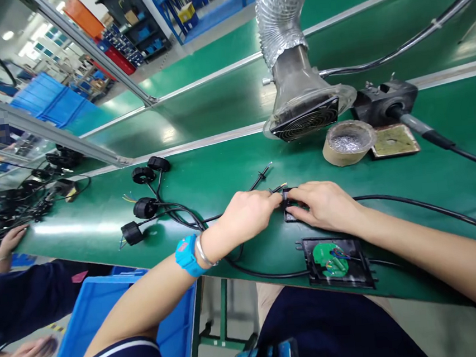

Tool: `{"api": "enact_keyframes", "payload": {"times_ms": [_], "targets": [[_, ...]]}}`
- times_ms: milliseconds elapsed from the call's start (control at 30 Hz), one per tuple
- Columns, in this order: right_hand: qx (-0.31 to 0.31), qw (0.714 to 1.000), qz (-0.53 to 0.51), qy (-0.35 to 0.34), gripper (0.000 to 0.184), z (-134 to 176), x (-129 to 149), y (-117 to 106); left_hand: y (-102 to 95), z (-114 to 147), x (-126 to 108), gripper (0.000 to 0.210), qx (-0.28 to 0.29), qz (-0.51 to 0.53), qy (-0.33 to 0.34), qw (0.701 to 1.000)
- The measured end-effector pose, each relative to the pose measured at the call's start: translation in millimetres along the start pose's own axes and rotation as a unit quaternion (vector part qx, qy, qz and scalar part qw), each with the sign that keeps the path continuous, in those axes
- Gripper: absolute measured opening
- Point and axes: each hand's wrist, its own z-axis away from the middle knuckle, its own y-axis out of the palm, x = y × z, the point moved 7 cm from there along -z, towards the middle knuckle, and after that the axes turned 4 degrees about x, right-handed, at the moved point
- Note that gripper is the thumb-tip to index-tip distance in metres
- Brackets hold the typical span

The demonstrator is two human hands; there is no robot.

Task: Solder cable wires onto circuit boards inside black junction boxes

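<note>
My left hand point(247, 214) and my right hand point(324, 204) meet over a small black box point(289, 207) lying on the green workbench point(204, 181), both gripping it with the fingertips. Thin coloured wire ends stick out just above the box. Nearer to me lies an open black housing point(338, 258) with a green circuit board point(330, 259) inside. Black cables point(426, 208) run from these parts to both sides. My left wrist carries a blue watch and a silver bangle.
Several black ring-shaped sensors point(146, 207) on cables lie to the left. A fume extractor hose point(293, 55), a solder pot point(348, 142) and a soldering iron stand point(384, 102) sit at the back right. A blue crate point(103, 309) stands below. Another person's hand point(10, 239) rests far left.
</note>
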Motion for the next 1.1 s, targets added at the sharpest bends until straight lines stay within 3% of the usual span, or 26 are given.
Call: {"api": "enact_keyframes", "payload": {"times_ms": [133,233,400,600,800,967,1100], "targets": [[0.007,1.000,0.000,0.002,0.030,1,0,2,3.5,3,-16,0.020,-0.044,-0.112,0.028,0.992],[0.022,1.000,0.001,0.011,0.030,0,-1,4,13.9,3,-23,0.022,-0.030,-0.148,0.035,0.988],[0.063,0.997,0.021,0.035,0.025,-7,6,8,33.5,1,-34,0.038,-0.034,-0.195,-0.014,0.980],[0.099,0.993,0.033,0.063,0.024,-10,11,9,36.2,-2,-21,0.039,-0.030,-0.048,-0.083,0.995],[0.089,0.993,-0.001,0.079,0.025,-8,-2,-4,27.4,3,-1,0.022,-0.108,0.157,-0.126,0.974],[0.109,0.990,0.011,0.094,0.023,-22,-7,-6,31.9,-3,4,0.007,-0.102,0.225,-0.090,0.965],[0.151,0.988,0.011,0.025,0.019,-31,2,-1,38.1,-4,-3,0.012,-0.106,0.219,-0.060,0.968]]}}
